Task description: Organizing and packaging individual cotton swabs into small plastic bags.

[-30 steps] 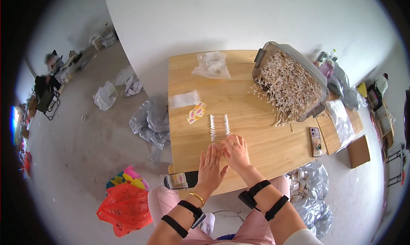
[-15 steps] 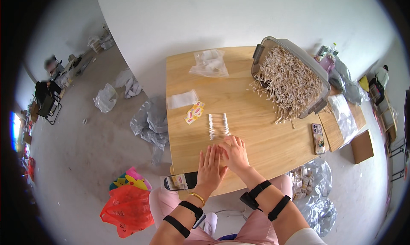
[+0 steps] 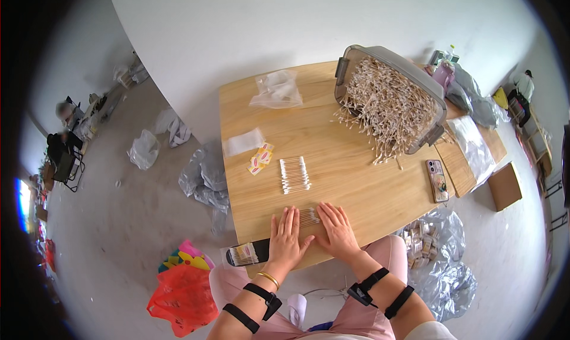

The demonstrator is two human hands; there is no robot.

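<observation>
My left hand (image 3: 287, 236) lies flat on the table with its fingers stretched out, at the left end of a small row of cotton swabs (image 3: 309, 217). On the other side of that row rests my right hand (image 3: 338, 228), palm down, fingers straight. Both hands touch or nearly touch the swab tips. A second neat row of cotton swabs (image 3: 295, 175) lies just beyond them. Farther left are several yellow-and-white printed cards (image 3: 261, 159) and a stack of clear small bags (image 3: 243, 142). A filled bag of swabs (image 3: 243, 254) sits on a black holder by my left wrist.
A grey plastic bin (image 3: 440, 97) lies tipped on its side at the back right, loose swabs (image 3: 389, 105) spilling out. A phone (image 3: 437, 181) lies near the right edge. A clear plastic bag (image 3: 276, 89) is at the back. A red bag (image 3: 184, 298) is on the floor.
My right hand has moved right, away from my left hand, and its fingers have straightened. The small swab row now shows between the hands. The whole view has shifted slightly.
</observation>
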